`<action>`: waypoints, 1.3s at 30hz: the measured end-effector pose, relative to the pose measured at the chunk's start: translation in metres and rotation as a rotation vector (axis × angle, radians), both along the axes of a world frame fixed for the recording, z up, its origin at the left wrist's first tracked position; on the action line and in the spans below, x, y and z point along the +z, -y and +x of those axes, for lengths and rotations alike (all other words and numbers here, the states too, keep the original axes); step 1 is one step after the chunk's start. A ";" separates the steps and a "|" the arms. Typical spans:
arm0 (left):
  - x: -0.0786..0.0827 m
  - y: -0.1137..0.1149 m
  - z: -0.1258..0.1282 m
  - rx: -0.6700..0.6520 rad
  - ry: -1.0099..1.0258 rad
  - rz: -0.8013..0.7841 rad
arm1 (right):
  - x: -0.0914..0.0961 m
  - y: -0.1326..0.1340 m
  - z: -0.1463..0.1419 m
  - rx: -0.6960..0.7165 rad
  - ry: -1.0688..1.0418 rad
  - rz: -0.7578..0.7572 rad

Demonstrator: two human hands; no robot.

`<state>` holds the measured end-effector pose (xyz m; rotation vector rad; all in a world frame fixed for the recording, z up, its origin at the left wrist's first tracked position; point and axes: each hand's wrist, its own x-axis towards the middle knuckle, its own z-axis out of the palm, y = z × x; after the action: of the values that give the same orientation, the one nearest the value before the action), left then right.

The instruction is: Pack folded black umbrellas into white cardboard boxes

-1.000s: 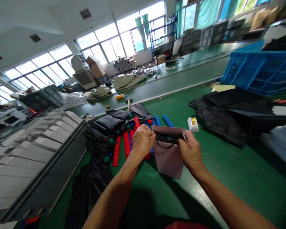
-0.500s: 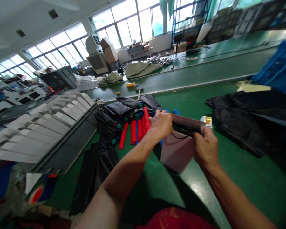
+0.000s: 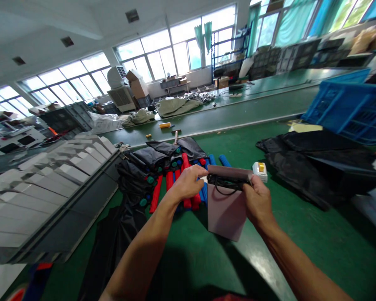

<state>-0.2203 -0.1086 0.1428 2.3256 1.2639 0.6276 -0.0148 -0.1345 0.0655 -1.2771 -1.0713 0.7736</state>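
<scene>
Dark strip (image 3: 228, 172) held above green table (image 3: 301, 234), centre of frame; pink-grey sheet (image 3: 226, 213) hangs below it, black cord (image 3: 222, 188) looped between. Right hand (image 3: 258, 205) pinches strip's right end. Left hand (image 3: 186, 184) now off strip, fingers extended just beside its left end, no longer pinching. White-yellow switch box (image 3: 260, 171) near right hand. Red rods (image 3: 156, 194) and blue rods (image 3: 224, 160) just behind; black bags (image 3: 147, 156) beyond. Blue crate (image 3: 341, 108) upper right; grey panels (image 3: 50, 196) left.
</scene>
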 end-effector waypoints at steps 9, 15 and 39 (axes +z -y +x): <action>-0.007 0.001 0.006 0.097 -0.016 0.043 | 0.004 0.005 -0.002 -0.004 0.027 0.003; -0.003 0.004 0.011 0.100 -0.199 0.130 | 0.001 0.006 0.000 0.011 0.034 0.008; 0.016 -0.006 0.032 0.397 -0.388 -0.029 | -0.002 0.000 0.002 0.028 0.060 -0.020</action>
<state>-0.1885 -0.1023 0.1587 2.2568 1.9237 0.2727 -0.0133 -0.1343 0.0632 -1.3117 -1.1339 0.7737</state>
